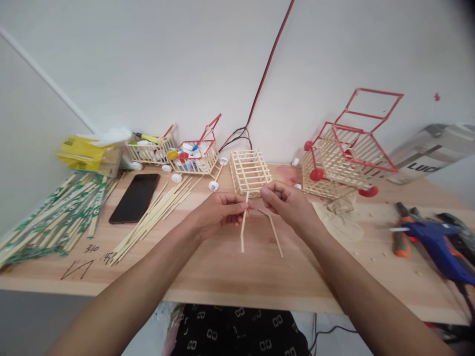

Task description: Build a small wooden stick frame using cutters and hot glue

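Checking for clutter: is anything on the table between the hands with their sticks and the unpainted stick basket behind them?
Nothing visible. The left hand and right hand hold the thin sticks just in front of the unpainted basket; only bare table shows there.

Phone [134, 198] left of basket [249, 171]; glue gun [436, 242] right.

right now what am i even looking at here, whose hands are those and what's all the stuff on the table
One picture, taken by a camera worn on a person's head, looking down at their own two bare hands over a wooden table. The left hand and right hand together hold a small frame of thin sticks. Behind them stands an unpainted stick basket, and to the right a red-trimmed stick cart. Loose sticks and a black phone lie on the left, a blue glue gun on the right.
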The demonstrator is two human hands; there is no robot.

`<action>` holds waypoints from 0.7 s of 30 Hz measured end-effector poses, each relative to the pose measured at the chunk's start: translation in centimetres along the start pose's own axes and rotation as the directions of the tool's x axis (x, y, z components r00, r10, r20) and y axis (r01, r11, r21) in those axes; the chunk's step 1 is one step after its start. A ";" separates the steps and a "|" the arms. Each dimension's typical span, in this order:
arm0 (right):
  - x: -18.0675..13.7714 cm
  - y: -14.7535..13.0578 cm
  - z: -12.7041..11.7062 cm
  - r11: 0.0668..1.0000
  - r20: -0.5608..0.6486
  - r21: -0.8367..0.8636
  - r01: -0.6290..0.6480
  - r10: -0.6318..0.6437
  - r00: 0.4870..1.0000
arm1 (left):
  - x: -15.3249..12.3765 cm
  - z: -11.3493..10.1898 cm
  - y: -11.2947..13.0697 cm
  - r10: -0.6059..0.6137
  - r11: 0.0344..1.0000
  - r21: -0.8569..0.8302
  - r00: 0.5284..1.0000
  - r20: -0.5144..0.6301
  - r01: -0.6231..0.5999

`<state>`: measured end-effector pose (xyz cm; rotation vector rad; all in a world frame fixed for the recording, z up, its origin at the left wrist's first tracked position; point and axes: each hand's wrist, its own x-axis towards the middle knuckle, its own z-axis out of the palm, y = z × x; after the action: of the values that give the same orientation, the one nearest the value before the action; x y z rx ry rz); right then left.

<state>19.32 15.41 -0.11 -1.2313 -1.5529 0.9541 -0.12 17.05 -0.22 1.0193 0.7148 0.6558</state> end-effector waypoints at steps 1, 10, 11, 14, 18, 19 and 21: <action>0.0 0.0 -0.1 1.000 -0.001 0.018 -0.004 0.004 1.000 | 0.0 0.0 0.0 0.004 1.000 0.000 1.000 -0.001 -0.004; 0.1 0.0 -0.8 0.999 0.013 -0.044 0.013 -0.012 1.000 | 0.1 -0.2 -0.3 0.023 1.000 0.009 1.000 0.018 -0.023; 0.0 -0.1 -0.7 0.997 0.004 -0.069 0.027 -0.026 1.000 | 0.1 -0.2 -0.3 0.026 1.000 0.009 0.999 0.019 -0.026; -0.2 -0.4 -0.3 0.988 -0.020 -0.135 0.076 -0.079 0.997 | 0.1 -0.1 -0.3 0.028 0.999 0.014 0.999 0.020 -0.029; -0.3 -0.4 0.1 0.984 -0.027 -0.156 0.090 -0.095 0.995 | 0.0 0.2 -0.1 0.012 1.000 0.024 1.000 0.015 -0.013; -0.4 -0.3 0.1 0.983 -0.029 -0.161 0.087 -0.092 0.995 | 0.0 0.2 0.0 0.007 1.000 0.024 1.000 0.012 -0.007; -0.4 -0.4 0.2 0.983 -0.028 -0.165 0.080 -0.086 0.996 | 0.0 0.3 0.0 -0.001 1.000 0.022 1.000 0.009 0.001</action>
<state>19.09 14.95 0.10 -1.2788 -1.6675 0.7595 0.10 16.87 -0.09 1.0413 0.7159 0.6432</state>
